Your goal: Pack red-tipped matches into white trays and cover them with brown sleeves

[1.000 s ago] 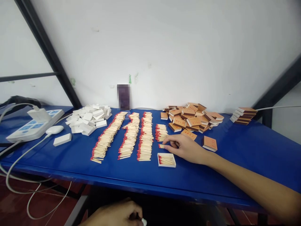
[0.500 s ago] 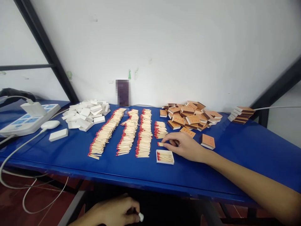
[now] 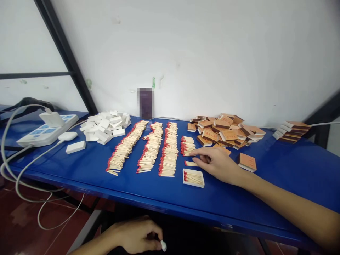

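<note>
My right hand (image 3: 219, 163) hovers low over the table, thumb and index finger slightly apart. Its index fingertip is at the lower edge of a short pile of red-tipped matches (image 3: 188, 145). Beneath the thumb, a few separate matches (image 3: 189, 163) lie partly covered by the hand. Just in front sits a white matchbox tray (image 3: 202, 183) with matches inside, their red heads to the left. Below the table edge, my left hand (image 3: 140, 235) pinches a small white rounded object (image 3: 163, 245) between thumb and fingers; its kind is unclear.
Three long rows of matches (image 3: 170, 152) run across the blue table (image 3: 148, 191). White matchbox trays (image 3: 102, 125) are heaped left; orange matchbox covers (image 3: 223, 132) are piled right, near a single matchbox (image 3: 247, 162) and a stack (image 3: 292, 131). A power strip (image 3: 50, 131) and cables occupy the left.
The view has turned slightly left, so everything sits further right. My right index finger has moved from the few separate matches up to the short pile. My left hand keeps its pinch.
</note>
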Demonstrator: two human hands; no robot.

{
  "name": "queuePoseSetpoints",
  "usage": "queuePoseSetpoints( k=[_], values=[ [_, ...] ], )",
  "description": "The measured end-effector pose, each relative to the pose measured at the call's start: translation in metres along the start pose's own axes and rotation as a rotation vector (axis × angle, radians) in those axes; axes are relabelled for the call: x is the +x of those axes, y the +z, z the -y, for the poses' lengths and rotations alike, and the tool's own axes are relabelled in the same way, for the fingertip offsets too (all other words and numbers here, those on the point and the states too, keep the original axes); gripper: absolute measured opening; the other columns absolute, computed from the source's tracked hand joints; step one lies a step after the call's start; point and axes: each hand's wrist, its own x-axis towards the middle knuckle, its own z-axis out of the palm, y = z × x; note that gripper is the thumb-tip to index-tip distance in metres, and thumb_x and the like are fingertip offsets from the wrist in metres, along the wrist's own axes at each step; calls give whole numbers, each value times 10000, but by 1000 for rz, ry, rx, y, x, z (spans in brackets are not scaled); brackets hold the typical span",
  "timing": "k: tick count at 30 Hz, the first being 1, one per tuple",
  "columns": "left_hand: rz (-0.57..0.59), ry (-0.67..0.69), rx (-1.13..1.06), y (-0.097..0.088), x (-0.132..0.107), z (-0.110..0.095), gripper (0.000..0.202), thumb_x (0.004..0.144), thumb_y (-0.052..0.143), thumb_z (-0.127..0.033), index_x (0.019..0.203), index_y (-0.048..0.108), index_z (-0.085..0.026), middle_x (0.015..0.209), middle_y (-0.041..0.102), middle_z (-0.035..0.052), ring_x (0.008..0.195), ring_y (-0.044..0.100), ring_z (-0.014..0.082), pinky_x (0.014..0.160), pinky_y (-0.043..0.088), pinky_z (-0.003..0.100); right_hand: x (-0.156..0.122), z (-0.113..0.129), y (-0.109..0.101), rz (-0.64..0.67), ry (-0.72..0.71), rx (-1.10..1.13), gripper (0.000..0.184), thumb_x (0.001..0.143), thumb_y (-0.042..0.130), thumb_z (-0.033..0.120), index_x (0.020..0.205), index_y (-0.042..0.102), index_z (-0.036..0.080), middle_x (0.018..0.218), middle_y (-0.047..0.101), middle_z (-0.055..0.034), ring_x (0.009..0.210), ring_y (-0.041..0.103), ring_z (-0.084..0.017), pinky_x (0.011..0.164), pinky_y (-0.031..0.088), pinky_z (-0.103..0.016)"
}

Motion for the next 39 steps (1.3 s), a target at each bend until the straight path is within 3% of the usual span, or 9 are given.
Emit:
queuePoseSetpoints(
  k=[8,15,24,31,39],
  values=[
    [-11,24,-11,0,3,1,238,896,643,-427,1044,750,-275,874,741,16,742,650,156,622,402,218,0,1,-2,20,-7,-12,308,970,485,317,1044,758,196,707,668,-23,560,524,-145,561,351,-274],
    [6,39,-19,1,5,4,237,894,643,-400,1070,747,-281,843,757,4,684,635,136,594,387,212,0,3,-2,28,-23,4,307,976,476,322,967,752,188,734,684,-29,595,546,-149,582,366,-275],
    [-2,41,-16,2,4,5,244,894,645,-417,1070,744,-280,875,759,18,732,657,159,619,405,222,1,4,-2,35,0,9,311,982,469,340,985,748,202,706,679,-22,586,559,-159,581,374,-281],
    [-4,45,-3,1,3,3,206,898,629,-336,1068,734,-284,916,763,11,789,680,169,659,424,229,2,4,-6,35,-29,26,431,1025,395,438,874,723,203,734,701,-36,664,608,-196,605,406,-293],
    [-5,47,4,1,3,3,198,907,625,-344,1066,729,-288,915,767,6,785,685,166,659,420,232,1,3,-4,52,-23,18,437,1029,392,443,857,714,204,718,693,-28,643,604,-191,594,391,-289]
  ],
)
